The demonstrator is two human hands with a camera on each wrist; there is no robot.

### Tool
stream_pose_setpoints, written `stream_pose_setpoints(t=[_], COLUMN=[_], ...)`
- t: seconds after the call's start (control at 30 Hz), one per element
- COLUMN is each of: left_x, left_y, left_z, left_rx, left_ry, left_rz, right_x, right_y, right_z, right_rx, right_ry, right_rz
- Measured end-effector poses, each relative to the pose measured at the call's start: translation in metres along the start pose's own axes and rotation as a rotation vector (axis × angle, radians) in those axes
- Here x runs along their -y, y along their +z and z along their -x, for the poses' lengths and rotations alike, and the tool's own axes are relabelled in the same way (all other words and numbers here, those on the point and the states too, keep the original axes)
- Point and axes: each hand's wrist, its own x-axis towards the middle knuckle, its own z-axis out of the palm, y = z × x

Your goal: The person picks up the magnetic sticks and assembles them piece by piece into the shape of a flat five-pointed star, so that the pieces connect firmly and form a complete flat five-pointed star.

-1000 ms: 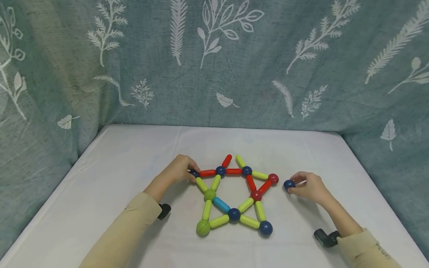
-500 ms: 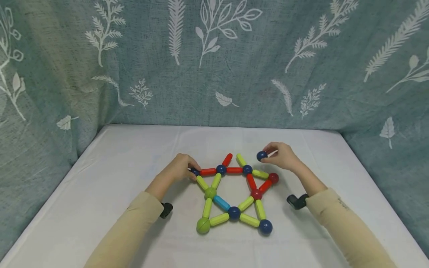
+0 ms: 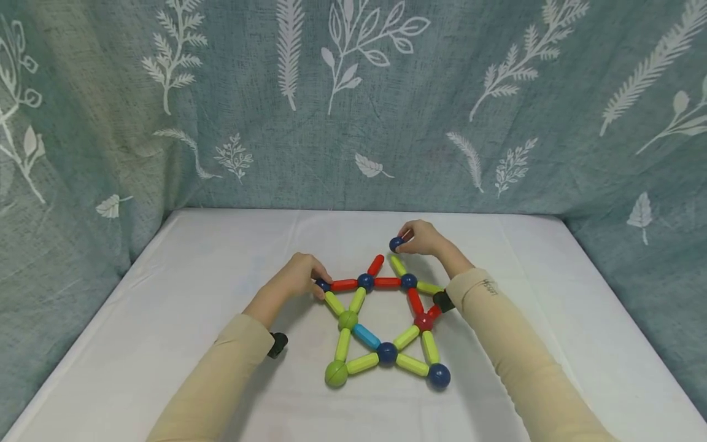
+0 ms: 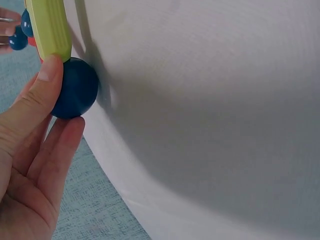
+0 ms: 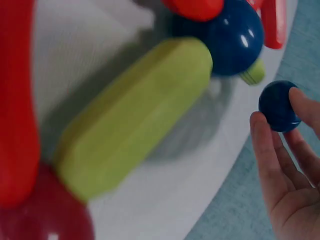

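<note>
A star-like figure of coloured rods and balls lies on the white table. At its left corner my left hand (image 3: 298, 276) pinches a dark blue ball (image 4: 77, 90), joined to a red rod (image 3: 344, 285) and a yellow-green rod (image 4: 52, 30). My right hand (image 3: 422, 238) holds a loose dark blue ball (image 5: 279, 106) between thumb and fingers, just beyond the free tip of the upper yellow-green rod (image 3: 397, 265). Beside that rod, another red rod (image 3: 375, 264) points up and right with a bare end. The right wrist's black camera covers the figure's right corner ball in the head view.
Lower corners of the figure carry a green ball (image 3: 336, 373) and a dark blue ball (image 3: 439, 376). A blue rod (image 3: 366, 336) forms part of the inner ring. Behind the white tabletop (image 3: 243, 233) hangs a green-blue leaf-patterned curtain (image 3: 309, 159).
My right hand has carried the loose blue ball from right of the figure, up and left, to the top rods. My left hand stays on its corner ball.
</note>
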Motion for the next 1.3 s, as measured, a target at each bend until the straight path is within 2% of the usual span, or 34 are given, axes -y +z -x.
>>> stream_pose_setpoints(t=[0.1,0.17,0.3,0.4,0.53,0.63,0.97,1.3], left_x=[0.0,0.0,-0.001,-0.002,-0.002,-0.003,-0.002,-0.004], left_y=[0.0,0.0,0.0,0.001,0.002,0.002,0.001,0.001], left_z=[0.0,0.0,0.0,0.0,0.001,0.001,0.001,0.001], left_rx=[0.002,0.003,0.005,0.008,0.007,0.005,0.003,0.008], left_ry=[-0.002,-0.003,-0.01,-0.016,-0.022,-0.035,-0.035,-0.039], left_rz=[0.0,0.002,0.007,0.011,0.008,0.01,0.012,0.004], right_x=[0.001,0.001,-0.05,-0.06,-0.003,0.019,0.02,0.021], right_y=[0.007,0.013,0.04,0.046,0.028,0.022,0.023,0.024], right_z=[-0.011,-0.019,-0.075,-0.09,-0.038,-0.014,-0.016,-0.017], right_rx=[0.024,0.032,0.029,0.079,0.141,0.142,0.164,0.164], right_ry=[0.053,0.045,-0.034,0.006,0.088,0.099,0.209,0.194], right_rz=[0.018,0.022,0.045,0.055,0.058,0.053,0.007,0.08])
